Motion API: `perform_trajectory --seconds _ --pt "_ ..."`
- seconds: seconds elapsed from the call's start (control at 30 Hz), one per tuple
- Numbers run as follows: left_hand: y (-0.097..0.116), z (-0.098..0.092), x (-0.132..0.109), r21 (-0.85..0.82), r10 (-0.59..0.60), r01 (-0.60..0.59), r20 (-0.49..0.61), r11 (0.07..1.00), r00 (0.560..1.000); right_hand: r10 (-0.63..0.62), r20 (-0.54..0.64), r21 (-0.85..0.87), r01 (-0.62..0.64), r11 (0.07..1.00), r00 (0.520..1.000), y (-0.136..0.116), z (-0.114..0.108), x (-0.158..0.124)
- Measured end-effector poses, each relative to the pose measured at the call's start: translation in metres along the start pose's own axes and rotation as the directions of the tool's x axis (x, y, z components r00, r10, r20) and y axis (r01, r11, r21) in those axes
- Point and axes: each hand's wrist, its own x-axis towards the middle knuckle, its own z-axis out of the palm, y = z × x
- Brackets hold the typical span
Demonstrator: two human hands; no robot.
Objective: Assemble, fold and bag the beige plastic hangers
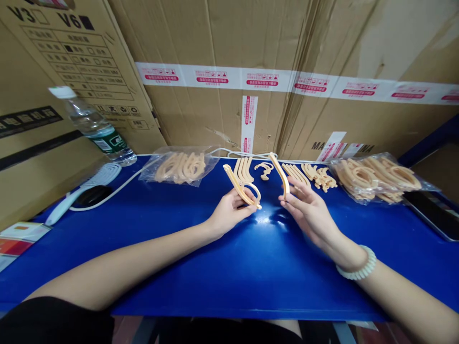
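Observation:
My left hand [232, 210] is closed on a beige plastic piece [234, 180] with a long straight arm and a curved loop. To its right, my right hand [308, 208] grips a long beige strip [280, 173], bent near its lower end and held upright. The two pieces are apart. Behind my left hand lie several slim curved strips [244, 168], and small hooked parts [264, 169] lie between the hands. More strips [296, 173] and a pile of small beige parts [320, 177] sit behind my right hand.
Clear bags of beige parts lie at the left [181, 167] and right [375, 177] of the blue table [251, 272]. A water bottle [103, 134], hairbrush [86, 186], black round object [93, 195] and white cable [125, 192] are at left, a phone [433, 215] at right. Cardboard stands behind.

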Motion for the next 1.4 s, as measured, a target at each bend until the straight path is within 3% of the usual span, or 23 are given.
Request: perform_trajectory --seconds 0.17,0.43,1.03,1.4 --pt "0.004 0.001 -0.001 0.033 0.014 -0.017 0.075 0.999 0.997 0.129 0.152 0.055 -0.139 0.989 0.98 0.012 0.005 -0.001" --pt "0.004 -0.001 -0.001 0.017 0.005 -0.007 0.145 1.0 0.989 0.047 0.271 -0.116 -0.016 0.993 0.961 0.014 0.011 -0.006" --pt "0.001 -0.004 -0.001 -0.032 0.015 -0.009 0.197 0.999 0.98 -0.009 0.272 -0.202 0.066 0.977 0.962 0.012 0.011 -0.009" --pt "0.001 -0.002 -0.002 0.016 -0.032 0.031 0.101 0.999 0.994 -0.04 0.243 -0.239 0.1 0.966 0.969 0.009 0.014 -0.01"
